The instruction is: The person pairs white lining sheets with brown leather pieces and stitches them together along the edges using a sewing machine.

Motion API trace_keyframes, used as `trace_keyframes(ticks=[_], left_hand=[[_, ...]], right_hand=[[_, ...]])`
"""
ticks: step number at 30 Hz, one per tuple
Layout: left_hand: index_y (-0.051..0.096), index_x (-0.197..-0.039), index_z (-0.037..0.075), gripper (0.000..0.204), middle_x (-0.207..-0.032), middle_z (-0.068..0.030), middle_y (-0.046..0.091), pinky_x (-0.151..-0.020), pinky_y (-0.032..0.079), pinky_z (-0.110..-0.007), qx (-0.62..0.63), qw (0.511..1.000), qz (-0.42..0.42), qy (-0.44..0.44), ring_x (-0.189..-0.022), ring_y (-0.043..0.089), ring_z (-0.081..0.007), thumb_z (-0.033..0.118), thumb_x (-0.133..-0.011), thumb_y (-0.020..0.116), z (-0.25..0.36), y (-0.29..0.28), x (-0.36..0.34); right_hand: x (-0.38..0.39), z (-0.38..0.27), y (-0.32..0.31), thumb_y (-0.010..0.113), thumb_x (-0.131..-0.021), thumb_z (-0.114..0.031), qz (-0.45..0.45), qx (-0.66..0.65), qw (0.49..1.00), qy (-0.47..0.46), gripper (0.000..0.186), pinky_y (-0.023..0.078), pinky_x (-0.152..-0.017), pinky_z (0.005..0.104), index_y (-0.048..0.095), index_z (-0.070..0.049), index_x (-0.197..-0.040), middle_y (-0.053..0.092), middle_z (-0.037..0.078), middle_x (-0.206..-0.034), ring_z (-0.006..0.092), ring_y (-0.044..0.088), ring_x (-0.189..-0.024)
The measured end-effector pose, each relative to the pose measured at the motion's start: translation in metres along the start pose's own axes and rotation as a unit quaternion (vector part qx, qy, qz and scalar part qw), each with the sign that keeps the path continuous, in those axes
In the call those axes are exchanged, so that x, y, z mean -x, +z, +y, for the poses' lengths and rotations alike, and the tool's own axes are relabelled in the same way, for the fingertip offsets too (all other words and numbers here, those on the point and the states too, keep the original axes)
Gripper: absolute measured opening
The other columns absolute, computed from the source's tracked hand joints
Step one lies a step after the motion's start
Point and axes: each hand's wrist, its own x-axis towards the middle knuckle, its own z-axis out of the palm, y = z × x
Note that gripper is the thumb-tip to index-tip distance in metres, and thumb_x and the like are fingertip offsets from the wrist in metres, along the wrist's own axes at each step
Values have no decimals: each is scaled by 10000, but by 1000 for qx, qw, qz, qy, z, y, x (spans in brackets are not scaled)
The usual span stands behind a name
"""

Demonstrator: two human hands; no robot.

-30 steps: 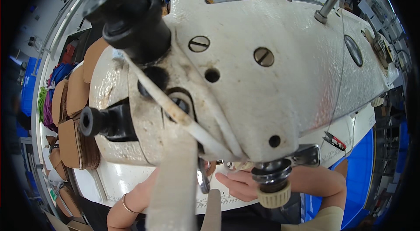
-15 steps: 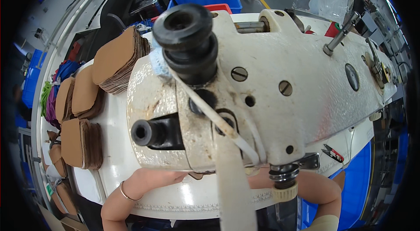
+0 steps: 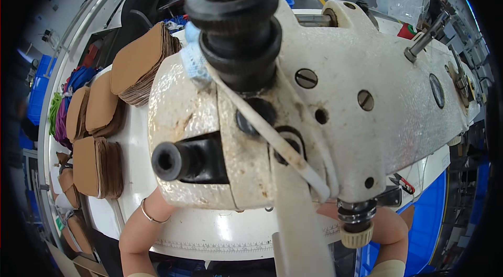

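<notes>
White sewing machine [image 3: 356, 140] sits mid-view on the white table [image 3: 230, 224], its head blocking the work area from where I stand. Both hands are behind it: left hand hidden past the wrist, right hand hidden too, so can't tell whether the fingers are apart, together or clamped on something. Left forearm [image 3: 137, 235] comes up from the lower edge, bracelet [image 3: 147, 213] near the wrist, and goes under the machine's left end; right forearm [image 3: 392, 224] bends in behind the cream dial [image 3: 357, 235]. On the machine: big black knob [image 3: 236, 41] on top, light blue cloth [image 3: 194, 62] beside it, white cord [image 3: 257, 122] slanting across the front, blurred pale strip [image 3: 298, 224] hanging below. Ruler scale [image 3: 209, 247] runs along the table's near edge. Red-handled snips [image 3: 404, 185] lie to the right, blue bin [image 3: 436, 209] beyond. Left side: brown stacks, the tallest [image 3: 137, 62] near the machine, a squarish stack [image 3: 88, 167] lower down, purple bundle [image 3: 62, 122] and green bundle [image 3: 54, 112] farther left.
</notes>
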Motion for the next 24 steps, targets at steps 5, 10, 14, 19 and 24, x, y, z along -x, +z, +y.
trace_keyframes(ticks=[5,10,14,19,24], left_hand=[[673,-1098,48,418,-1111,-199,643,-943,449,-484,-67,998,-6,15,-1084,582,-393,63,-682,701,25,-12,7],[676,-1089,44,395,-1101,-200,645,-951,446,-482,-109,992,-47,-37,-1086,583,-391,48,-694,685,29,2,16],[678,-1081,41,378,-1093,-200,646,-958,443,-481,-174,979,-80,-64,-1087,583,-390,36,-704,672,35,-7,19],[682,-1072,37,357,-1083,-201,648,-966,440,-480,-204,972,-98,-68,-1089,584,-388,21,-716,656,43,-16,24],[687,-1066,35,365,-1035,-201,663,-947,462,-461,-68,997,-27,-10,-1057,603,-390,48,-701,680,5,12,26]], right_hand=[[-2,-4,-3,572,-720,-163,29,-3,999,-35,146,495,-564,502,635,-34,-752,651,184,-796,347,657,-685],[-2,-1,2,575,-719,-165,49,2,997,-59,146,494,-565,498,632,-35,-755,651,181,-803,340,657,-696],[0,2,4,576,-719,-167,62,8,994,-89,146,493,-565,496,629,-36,-758,651,178,-809,335,657,-704],[-3,2,-1,579,-718,-170,91,20,986,-140,147,491,-566,492,626,-37,-762,651,175,-816,329,658,-715],[-4,0,-4,573,-722,-161,44,-71,996,-30,144,488,-564,475,626,-33,-762,646,161,-810,327,650,-704]])
